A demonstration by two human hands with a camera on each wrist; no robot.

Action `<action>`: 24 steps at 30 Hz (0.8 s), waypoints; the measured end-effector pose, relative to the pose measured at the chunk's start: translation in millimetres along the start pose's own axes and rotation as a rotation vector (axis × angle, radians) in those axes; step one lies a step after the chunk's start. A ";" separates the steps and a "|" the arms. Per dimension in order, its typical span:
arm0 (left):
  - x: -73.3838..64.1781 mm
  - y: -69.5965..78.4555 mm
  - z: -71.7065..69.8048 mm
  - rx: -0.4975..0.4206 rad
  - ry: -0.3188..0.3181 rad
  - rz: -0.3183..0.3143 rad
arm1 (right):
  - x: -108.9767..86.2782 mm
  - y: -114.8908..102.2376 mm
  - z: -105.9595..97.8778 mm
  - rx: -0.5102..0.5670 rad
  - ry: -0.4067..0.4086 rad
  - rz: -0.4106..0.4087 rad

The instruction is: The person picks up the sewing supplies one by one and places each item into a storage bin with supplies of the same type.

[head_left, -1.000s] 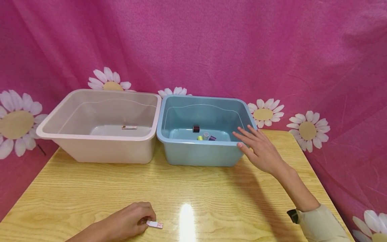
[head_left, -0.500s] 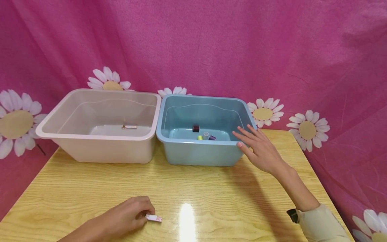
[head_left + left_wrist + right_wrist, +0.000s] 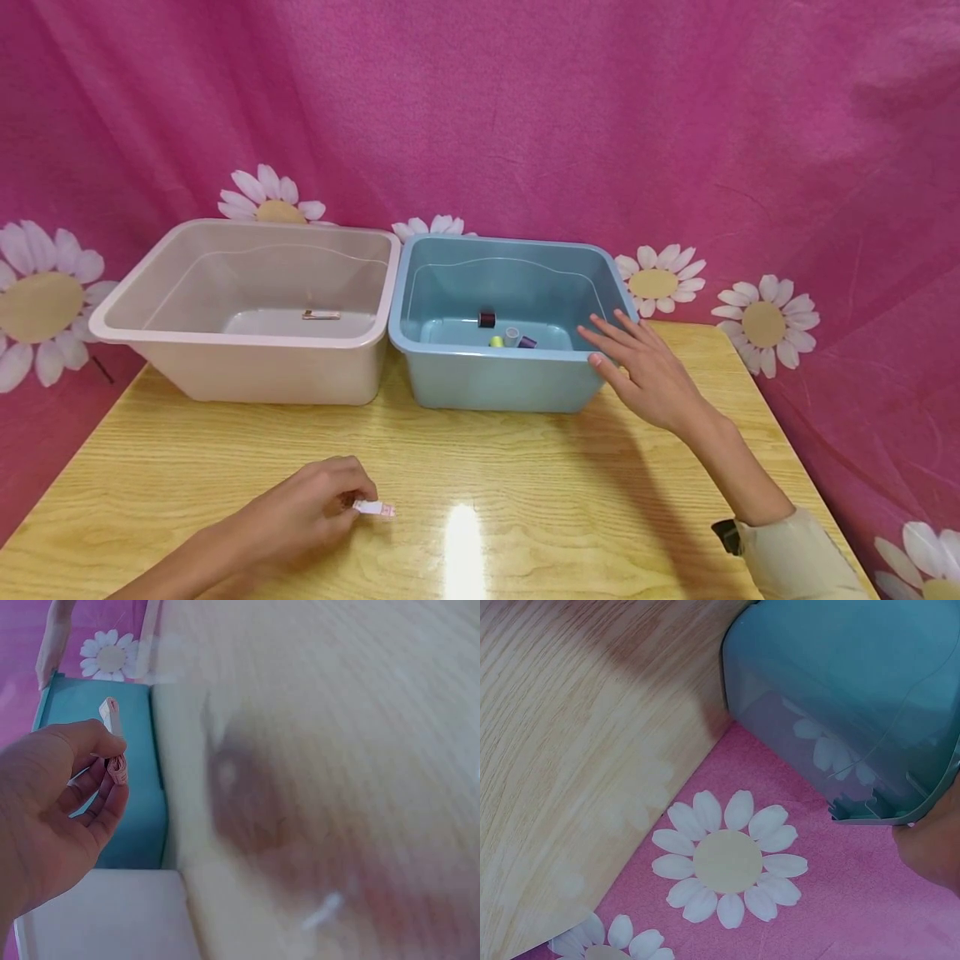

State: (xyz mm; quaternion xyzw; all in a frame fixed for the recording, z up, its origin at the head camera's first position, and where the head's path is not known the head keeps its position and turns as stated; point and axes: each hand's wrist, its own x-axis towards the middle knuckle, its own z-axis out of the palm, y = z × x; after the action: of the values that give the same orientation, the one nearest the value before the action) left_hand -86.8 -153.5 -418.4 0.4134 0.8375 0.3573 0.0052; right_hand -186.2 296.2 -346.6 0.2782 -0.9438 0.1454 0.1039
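Note:
My left hand (image 3: pixel 311 504) pinches a small folded measuring tape (image 3: pixel 373 507), white with pinkish-red marks, just above the wooden table. In the left wrist view, thumb and fingers grip the tape (image 3: pixel 114 739) and its looped folds show at both ends. My right hand (image 3: pixel 648 371) rests with spread, straight fingers at the front right corner of the blue bin (image 3: pixel 495 379). Inside that bin lie several thread spools: dark brown (image 3: pixel 486 320), yellow (image 3: pixel 496 342), white (image 3: pixel 512 337) and purple (image 3: pixel 527 342). The pinkish-beige bin (image 3: pixel 277 371) holds a small flat strip (image 3: pixel 321 315), white with a brownish end.
Both bins stand side by side, rims touching, at the back of the wooden table (image 3: pixel 450 467). Behind hangs a pink curtain (image 3: pixel 480 117) with large daisies. The table's right edge runs beside my right forearm.
My left hand has risen and moved forward and slightly left, carrying the measuring tape. The right hand and both bins stay where they were.

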 end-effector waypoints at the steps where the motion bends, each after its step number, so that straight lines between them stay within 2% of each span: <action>1: 0.3 0.7 -2.2 0.004 0.009 0.003 | 0.0 -0.1 -0.1 0.001 -0.001 0.001; 7: 4.3 2.8 -17.0 0.032 0.046 0.037 | 0.2 -0.3 0.1 0.003 0.003 -0.002; 13: 9.2 7.3 -31.1 0.099 0.083 0.030 | 0.1 -0.6 0.3 0.003 0.009 -0.001; 19: 12.8 12.8 -46.5 0.170 0.142 0.025 | -0.2 0.1 0.6 -0.002 0.008 -0.002; 24: 16.4 11.6 -64.4 0.221 0.213 0.065 | 0.0 -0.3 0.4 0.000 0.008 -0.005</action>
State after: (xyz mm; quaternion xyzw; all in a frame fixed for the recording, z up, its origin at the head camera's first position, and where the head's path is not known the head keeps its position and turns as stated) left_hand -109.2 -175.7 -358.7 0.3981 0.8537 0.3047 -0.1407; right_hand -186.1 295.9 -346.9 0.2801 -0.9426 0.1463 0.1078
